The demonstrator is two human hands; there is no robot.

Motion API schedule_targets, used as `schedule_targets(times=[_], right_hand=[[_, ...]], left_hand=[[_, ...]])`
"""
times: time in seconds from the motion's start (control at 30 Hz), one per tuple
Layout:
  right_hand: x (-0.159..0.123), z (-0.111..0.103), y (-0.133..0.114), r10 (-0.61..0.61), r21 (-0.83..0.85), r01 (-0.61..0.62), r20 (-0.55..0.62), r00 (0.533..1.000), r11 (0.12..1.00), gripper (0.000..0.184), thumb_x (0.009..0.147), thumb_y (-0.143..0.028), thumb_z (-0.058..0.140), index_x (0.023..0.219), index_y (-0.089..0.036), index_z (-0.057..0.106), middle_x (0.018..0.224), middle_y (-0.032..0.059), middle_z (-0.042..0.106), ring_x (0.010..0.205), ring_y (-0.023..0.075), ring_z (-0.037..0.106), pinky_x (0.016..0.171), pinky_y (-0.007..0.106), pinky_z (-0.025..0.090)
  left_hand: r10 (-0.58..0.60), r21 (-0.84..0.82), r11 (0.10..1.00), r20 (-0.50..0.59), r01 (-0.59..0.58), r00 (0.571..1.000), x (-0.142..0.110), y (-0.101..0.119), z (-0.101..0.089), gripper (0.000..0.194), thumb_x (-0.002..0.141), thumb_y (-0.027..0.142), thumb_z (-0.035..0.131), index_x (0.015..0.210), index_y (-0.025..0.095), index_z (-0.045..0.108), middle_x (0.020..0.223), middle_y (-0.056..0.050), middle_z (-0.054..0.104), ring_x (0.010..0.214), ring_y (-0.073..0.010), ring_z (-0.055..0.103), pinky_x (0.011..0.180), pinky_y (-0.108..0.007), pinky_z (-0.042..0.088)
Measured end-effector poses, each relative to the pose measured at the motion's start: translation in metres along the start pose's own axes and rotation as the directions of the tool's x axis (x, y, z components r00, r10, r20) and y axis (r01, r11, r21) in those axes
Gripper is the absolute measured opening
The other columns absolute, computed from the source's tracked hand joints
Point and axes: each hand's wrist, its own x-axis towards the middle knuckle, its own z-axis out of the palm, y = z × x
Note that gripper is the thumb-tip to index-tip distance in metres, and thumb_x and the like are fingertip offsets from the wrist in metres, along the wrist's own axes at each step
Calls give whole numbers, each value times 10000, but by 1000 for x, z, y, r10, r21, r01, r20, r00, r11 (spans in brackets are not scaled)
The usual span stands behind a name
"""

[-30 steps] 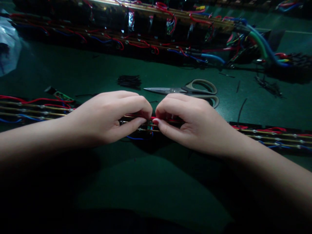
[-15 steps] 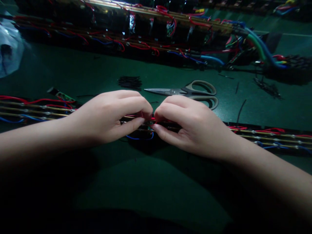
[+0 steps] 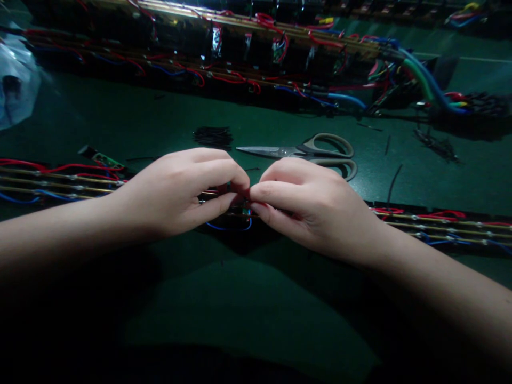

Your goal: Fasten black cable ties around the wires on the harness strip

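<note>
A long strip of brass rods with red and blue wires (image 3: 440,226) runs across the green table from left to right. My left hand (image 3: 180,189) and my right hand (image 3: 312,205) meet over its middle, fingertips touching. Both hands are closed in a pinch on the wires of the strip, where a blue wire loop (image 3: 230,226) hangs just below the fingers. What the fingertips grip exactly is hidden by the fingers themselves.
Scissors (image 3: 308,152) lie just behind my right hand. A bundle of short black ties (image 3: 213,136) lies behind my left hand. More wired strips (image 3: 240,58) fill the back of the green table (image 3: 256,298). A clear plastic bag (image 3: 16,85) sits far left.
My right hand has shifted slightly left, so its fingertips now touch those of my left hand. The left hand has hardly moved.
</note>
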Motion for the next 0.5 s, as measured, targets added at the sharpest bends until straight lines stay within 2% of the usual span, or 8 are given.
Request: schedule_targets(times=[0.3,0.5], right_hand=[[0,1,2,-65,-62,64,-13,998,996,203,1030,-184,554,946,-134,732,923,86,701,795,186,596,701,307,444],[0,0,1,-83,-22,83,5,997,996,207,1033,-170,551,915,-134,717,898,76,706,785,176,593,717,304,457]], left_hand=[[46,0,999,10,-46,999,0,1,2,169,1018,189,517,1014,195,686,954,-1,713,874,-126,679,764,-214,510],[19,-1,1000,25,-19,1000,1,0,2,206,1010,194,506,1034,201,710,978,-7,716,893,-138,674,773,-227,511]])
